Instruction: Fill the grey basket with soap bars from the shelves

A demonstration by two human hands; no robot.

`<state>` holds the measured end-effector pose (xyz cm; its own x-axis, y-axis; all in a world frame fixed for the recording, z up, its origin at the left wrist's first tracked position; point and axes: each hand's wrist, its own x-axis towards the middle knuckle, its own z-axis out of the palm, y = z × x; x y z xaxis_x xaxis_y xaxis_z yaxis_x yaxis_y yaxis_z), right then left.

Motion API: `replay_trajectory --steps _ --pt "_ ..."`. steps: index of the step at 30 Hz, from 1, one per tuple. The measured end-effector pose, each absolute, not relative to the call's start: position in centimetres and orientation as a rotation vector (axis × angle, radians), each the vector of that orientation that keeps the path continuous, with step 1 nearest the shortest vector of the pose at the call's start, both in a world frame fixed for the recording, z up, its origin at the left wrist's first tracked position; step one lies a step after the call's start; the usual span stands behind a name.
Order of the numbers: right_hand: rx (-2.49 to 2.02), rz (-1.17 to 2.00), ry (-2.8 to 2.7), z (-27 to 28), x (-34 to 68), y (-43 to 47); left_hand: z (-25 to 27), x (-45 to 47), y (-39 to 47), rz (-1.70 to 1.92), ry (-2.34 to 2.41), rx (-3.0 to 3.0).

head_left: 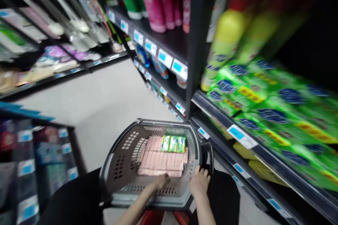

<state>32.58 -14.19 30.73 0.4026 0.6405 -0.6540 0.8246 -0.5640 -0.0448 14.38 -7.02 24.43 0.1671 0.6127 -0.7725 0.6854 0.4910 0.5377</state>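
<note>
Pink packs (158, 161) lie near the left hand (161, 181), its grip unclear; the right hand (200, 182), half-curled, touches the basket (171, 202).

On my feed I cannot read the blurred price labels (241, 136), the bottom edge cuts off both forearms (204, 207), and the left hand (161, 181) is too smeared to show its fingertips.

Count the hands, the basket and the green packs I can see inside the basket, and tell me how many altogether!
Left hand and right hand: 2
Basket: 1
Green packs: 3
Total: 6
</note>
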Motion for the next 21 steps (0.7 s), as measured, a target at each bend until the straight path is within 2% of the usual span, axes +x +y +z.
replay_trajectory --steps 3,5,10,13,16,21 --pt "2.470 -0.935 1.258 30.5 32.4 -14.0 29.5 17.3 -8.1 -0.132 1.338 1.393" --pt "2.524 -0.930 1.255 30.2 32.3 -14.1 35.1 20.1 -8.5 -0.039 1.135 1.600" --pt "2.649 -0.882 1.316 29.1 31.6 -14.6 53.8 28.7 -7.3 0.481 0.621 2.208" --pt "2.662 -0.806 1.293 28.5 31.3 -14.6 61.9 34.3 -5.5 0.828 0.335 2.549" --pt "2.707 -0.809 1.257 27.7 31.1 -14.4 65.3 39.0 -3.6 0.814 0.345 2.878" --pt "2.900 -0.728 1.370 26.2 31.1 -14.3 65.9 42.8 -1.4 0.340 0.506 3.104"
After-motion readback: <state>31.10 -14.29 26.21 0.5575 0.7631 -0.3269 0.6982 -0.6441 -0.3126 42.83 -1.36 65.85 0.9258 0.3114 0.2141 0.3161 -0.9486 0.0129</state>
